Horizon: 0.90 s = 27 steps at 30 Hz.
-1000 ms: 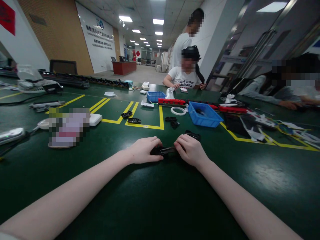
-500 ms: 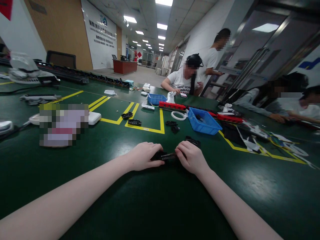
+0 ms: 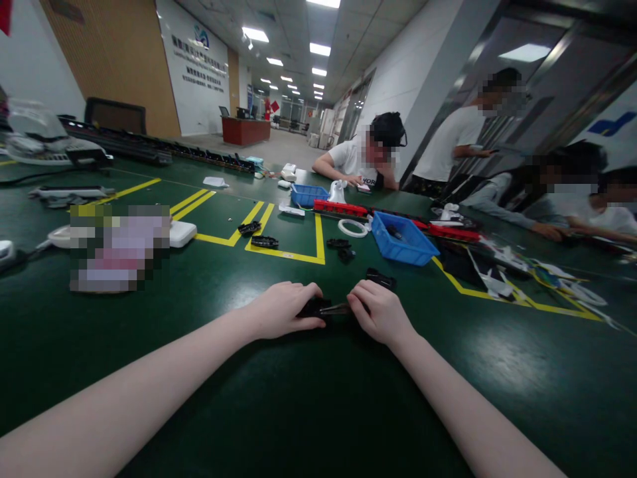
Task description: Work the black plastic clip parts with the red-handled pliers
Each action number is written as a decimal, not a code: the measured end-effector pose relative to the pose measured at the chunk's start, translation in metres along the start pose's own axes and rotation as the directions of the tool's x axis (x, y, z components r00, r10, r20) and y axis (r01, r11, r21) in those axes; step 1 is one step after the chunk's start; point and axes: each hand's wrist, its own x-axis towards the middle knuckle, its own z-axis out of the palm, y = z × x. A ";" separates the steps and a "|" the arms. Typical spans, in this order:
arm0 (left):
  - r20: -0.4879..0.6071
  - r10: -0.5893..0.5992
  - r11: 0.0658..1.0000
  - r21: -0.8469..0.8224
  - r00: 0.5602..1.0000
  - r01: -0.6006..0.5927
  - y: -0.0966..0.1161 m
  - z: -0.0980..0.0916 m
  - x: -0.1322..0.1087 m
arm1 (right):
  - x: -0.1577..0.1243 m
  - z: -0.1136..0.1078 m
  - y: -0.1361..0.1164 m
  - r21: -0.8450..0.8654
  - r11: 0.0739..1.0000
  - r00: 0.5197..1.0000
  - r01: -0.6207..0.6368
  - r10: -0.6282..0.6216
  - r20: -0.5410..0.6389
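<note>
My left hand [image 3: 286,309] is closed around a small black plastic part [image 3: 313,308], low over the green tabletop; its fingers cover much of the part. From the left, my right hand [image 3: 382,312] grips thin metal tweezers [image 3: 338,309], whose tips point at the black part and appear to touch it. Just beyond my right hand lies another black piece [image 3: 381,279], partly hidden by the fingers. Farther off, more small black parts [image 3: 265,241] lie by the yellow tape lines.
A blue bin [image 3: 411,249] with dark pieces in it stands ahead to the right, beside a white ring [image 3: 353,228]. Behind them runs a red strip [image 3: 343,208]. A white box [image 3: 182,234] sits at the left. Across the table a person [image 3: 348,159] leans on it.
Both hands hold nearly the same pose, with the tweezers still at the black part. The seated person across has lowered their head onto a hand; the standing person has shifted right.
</note>
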 end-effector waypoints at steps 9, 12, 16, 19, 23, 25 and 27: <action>0.029 -0.018 0.981 -0.190 0.999 0.024 -0.006 -0.005 -0.001 | -0.001 -0.002 0.002 0.026 0.999 0.998 -0.027 0.028 -0.050; 0.020 -0.014 0.981 -0.192 1.000 0.017 -0.006 -0.005 -0.002 | 0.000 -0.001 0.001 0.020 1.000 0.999 -0.017 0.018 -0.036; 0.014 0.003 0.983 -0.181 1.000 0.000 -0.007 -0.004 -0.001 | 0.001 0.000 0.001 0.010 1.000 1.000 0.001 -0.001 -0.013; 0.005 0.018 0.985 -0.169 1.000 -0.017 -0.007 -0.003 -0.001 | 0.001 0.000 0.001 0.002 1.000 1.000 0.014 -0.014 0.000; 0.003 0.019 0.989 -0.148 1.000 -0.018 -0.007 -0.003 -0.002 | 0.001 0.000 0.001 -0.010 1.000 1.000 0.025 -0.025 0.004; 0.002 0.019 0.989 -0.144 1.000 -0.019 -0.006 -0.004 -0.002 | 0.001 0.000 0.001 -0.016 1.000 1.000 0.021 -0.021 -0.006; 0.003 0.022 0.988 -0.152 1.000 -0.021 -0.006 -0.004 -0.002 | 0.001 0.000 0.001 -0.021 1.000 1.000 0.010 -0.011 -0.021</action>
